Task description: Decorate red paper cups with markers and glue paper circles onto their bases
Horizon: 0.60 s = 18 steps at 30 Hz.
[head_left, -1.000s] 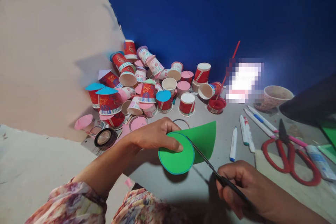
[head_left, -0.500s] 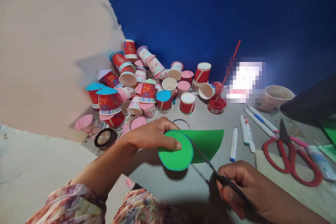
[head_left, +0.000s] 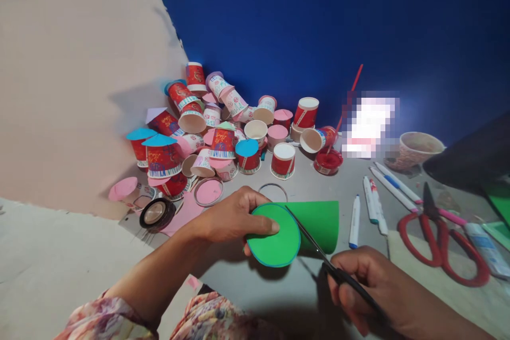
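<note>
Between its thumb and fingers, my left hand [head_left: 235, 218] pinches a sheet of green paper [head_left: 319, 226]. A rounded part of that sheet, edged with a blue line, faces up under my thumb, while the rest stretches off to the right and curls. My right hand [head_left: 362, 281] grips black-handled scissors [head_left: 332, 271], whose blades lie along the upper right edge of the circle. Part of the blades is hidden at the paper, and the fingers in the handles are partly out of sight.
Paper cups [head_left: 163, 156] with coloured paper tops pile up at the back left. A red paint jar [head_left: 328, 162] holds a thin red stick. Markers [head_left: 354, 220], red-handled scissors [head_left: 442, 244] and a tube [head_left: 486, 247] lie at right. A tape roll [head_left: 154, 213] sits at left.
My left hand and the green circle have shifted slightly right and down. The paper's loose part is more curled, and the scissor blades lie a bit differently along the edge.
</note>
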### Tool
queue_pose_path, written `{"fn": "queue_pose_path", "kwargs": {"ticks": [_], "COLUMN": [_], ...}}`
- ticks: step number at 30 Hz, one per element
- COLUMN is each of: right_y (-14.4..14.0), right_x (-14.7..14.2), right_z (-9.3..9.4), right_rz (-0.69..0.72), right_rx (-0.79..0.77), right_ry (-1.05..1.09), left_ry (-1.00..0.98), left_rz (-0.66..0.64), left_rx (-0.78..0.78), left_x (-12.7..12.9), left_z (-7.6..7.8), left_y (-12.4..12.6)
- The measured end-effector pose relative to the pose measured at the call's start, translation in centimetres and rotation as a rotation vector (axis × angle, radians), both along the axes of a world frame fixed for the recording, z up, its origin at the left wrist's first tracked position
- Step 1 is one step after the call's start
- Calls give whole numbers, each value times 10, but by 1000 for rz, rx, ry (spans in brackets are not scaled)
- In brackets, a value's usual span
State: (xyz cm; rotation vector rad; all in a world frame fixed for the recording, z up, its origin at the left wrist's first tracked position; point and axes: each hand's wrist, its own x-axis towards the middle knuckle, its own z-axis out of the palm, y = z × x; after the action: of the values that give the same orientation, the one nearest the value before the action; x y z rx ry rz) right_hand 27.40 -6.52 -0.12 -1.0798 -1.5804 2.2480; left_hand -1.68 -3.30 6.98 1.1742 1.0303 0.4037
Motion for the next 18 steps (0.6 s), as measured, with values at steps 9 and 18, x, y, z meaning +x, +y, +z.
{"fn": "queue_pose_path", "kwargs": {"ticks": [9,18], "right_y": [1,1], "right_x": [-1,-3], "right_z": [7,8], "right_rz": [-14,-9], "right_rx": [15,24], "right_ry": [-26,-32], "left_ry": [26,10], "left_rz": [-6,-21], "left_rx": [-2,2], "left_x": [3,3], "left_z": [4,7], "left_y": [4,6]}}
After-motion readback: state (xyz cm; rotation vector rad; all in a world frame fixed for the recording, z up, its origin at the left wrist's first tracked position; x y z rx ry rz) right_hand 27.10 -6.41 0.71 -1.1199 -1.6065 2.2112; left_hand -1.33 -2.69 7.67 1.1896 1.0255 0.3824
